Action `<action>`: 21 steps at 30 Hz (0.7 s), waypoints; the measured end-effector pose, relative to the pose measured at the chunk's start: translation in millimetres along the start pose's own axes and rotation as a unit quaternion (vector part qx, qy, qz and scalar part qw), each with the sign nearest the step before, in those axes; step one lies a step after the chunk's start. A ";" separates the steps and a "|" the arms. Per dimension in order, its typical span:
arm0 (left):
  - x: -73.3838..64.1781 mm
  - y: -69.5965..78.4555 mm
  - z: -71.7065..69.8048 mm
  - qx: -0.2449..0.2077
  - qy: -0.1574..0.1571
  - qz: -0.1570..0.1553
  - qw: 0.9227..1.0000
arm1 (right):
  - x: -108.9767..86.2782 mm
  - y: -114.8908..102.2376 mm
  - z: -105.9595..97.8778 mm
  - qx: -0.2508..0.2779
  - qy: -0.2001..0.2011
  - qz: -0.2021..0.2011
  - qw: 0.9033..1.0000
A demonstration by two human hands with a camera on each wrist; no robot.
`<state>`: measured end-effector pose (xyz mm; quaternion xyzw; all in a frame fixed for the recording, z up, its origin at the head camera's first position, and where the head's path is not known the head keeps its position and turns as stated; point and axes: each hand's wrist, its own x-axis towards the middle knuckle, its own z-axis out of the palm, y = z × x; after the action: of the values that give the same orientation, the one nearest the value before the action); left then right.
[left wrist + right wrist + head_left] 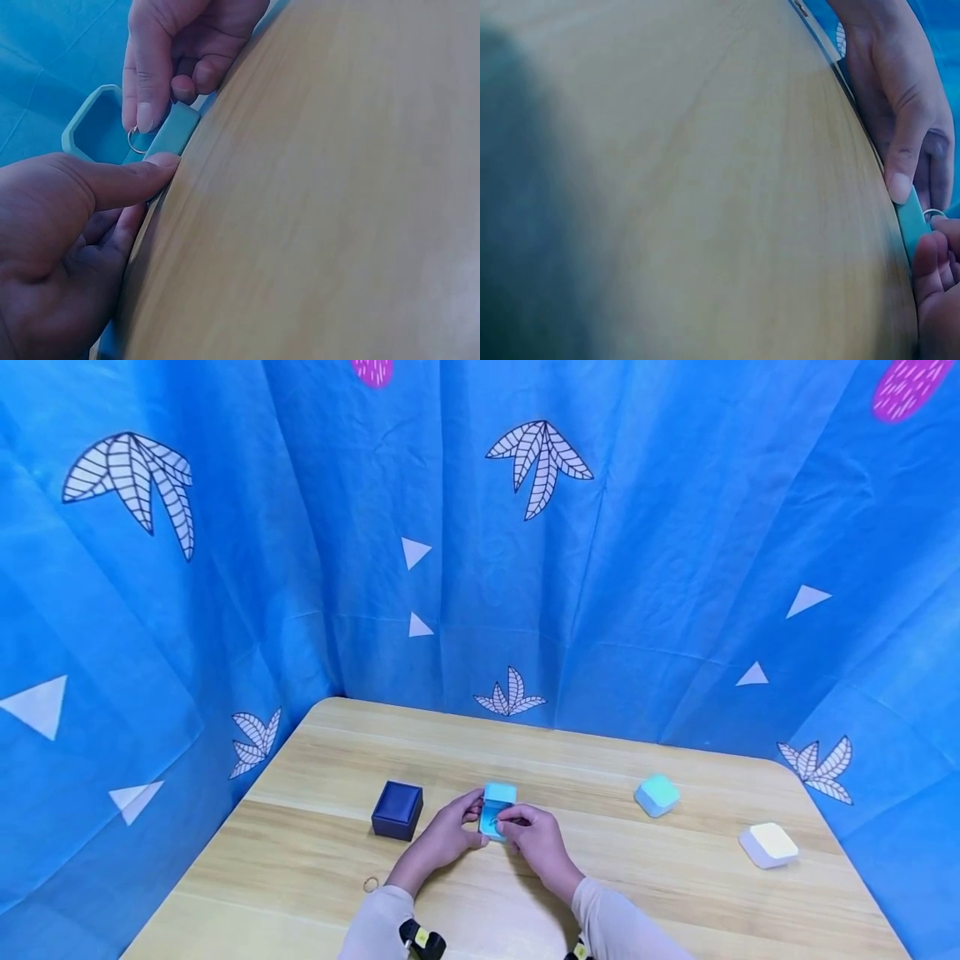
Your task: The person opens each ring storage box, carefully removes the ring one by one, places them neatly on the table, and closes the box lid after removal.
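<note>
A small turquoise ring box (500, 793) stands on the table with its lid raised. My left hand (448, 833) grips the box from its left side, the thumb (142, 180) lying along the front of the base. A ring (135, 141) stands upright at the box's inside, between lid and base. My right hand (536, 839) pinches this ring between thumb and fingertips, just over the base. In the right wrist view the ring (933, 214) shows beside the box's edge (911, 221). How deep the ring sits in the box is hidden by the fingers.
Left of my hands is a closed dark blue box (397, 810). A loose ring (371, 884) lies by my left forearm. To the right stand a closed mint-green box (657, 796) and a white box (769, 846). A blue curtain (540, 568) hangs behind the wooden table (675, 893).
</note>
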<state>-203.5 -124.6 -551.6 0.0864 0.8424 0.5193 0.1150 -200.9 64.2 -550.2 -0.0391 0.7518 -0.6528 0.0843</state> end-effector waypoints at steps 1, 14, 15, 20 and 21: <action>-0.1 -0.2 0.0 -0.001 0.000 0.000 1.000 | -0.4 0.0 0.0 0.003 0.000 0.002 1.000; -0.7 1.0 1.1 0.006 0.001 0.000 1.000 | -1.4 0.5 1.6 0.024 0.009 0.006 1.000; -0.8 1.3 1.0 0.007 0.001 0.001 1.000 | -0.9 0.9 1.6 0.025 0.009 0.007 1.000; -1.0 1.6 0.6 0.006 0.001 0.000 1.000 | 0.8 3.4 1.9 0.032 0.013 0.011 0.999; -1.0 1.5 0.5 0.005 0.001 0.000 1.000 | 0.9 3.8 2.0 0.033 0.014 0.011 0.999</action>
<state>-202.4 -123.7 -550.4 0.0868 0.8453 0.5148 0.1135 -201.3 62.7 -554.3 -0.0193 0.7314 -0.6767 0.0821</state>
